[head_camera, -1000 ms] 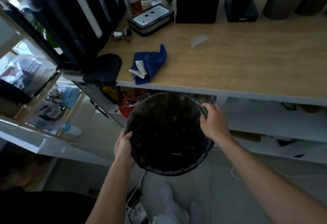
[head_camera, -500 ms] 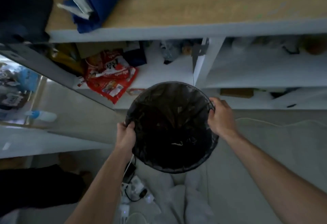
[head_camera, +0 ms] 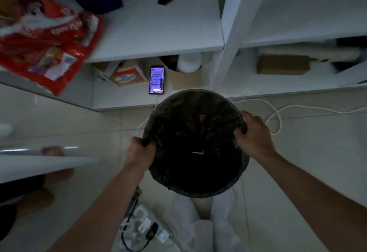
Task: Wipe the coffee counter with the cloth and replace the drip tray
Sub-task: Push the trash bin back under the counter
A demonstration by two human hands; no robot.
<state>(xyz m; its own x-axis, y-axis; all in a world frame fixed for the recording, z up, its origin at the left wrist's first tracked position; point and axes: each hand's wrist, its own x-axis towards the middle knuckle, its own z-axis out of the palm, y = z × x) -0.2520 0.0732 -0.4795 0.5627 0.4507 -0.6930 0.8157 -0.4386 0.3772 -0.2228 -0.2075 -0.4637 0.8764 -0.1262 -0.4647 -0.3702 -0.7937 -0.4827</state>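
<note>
A home: white shelves (head_camera: 158, 39) of snack bags (head_camera: 47, 39), tiled floor (head_camera: 309, 152)

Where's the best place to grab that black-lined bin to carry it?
By the rim, from above, one hand on each side. The bin is round, wide and open-topped, so the left hand and right hand clamp opposite edges, likely keeping it level.

Red bag (head_camera: 45, 39) blurred, cut off at left edge; print unreadable.

No text legible. Crumpled red-and-white plastic packet (head_camera: 47, 39): white lettering, blurred. Orange-and-white cardboard box (head_camera: 127, 76): blue oval logo, unreadable. Lit black smartphone (head_camera: 156, 80): screen content too small.
</note>
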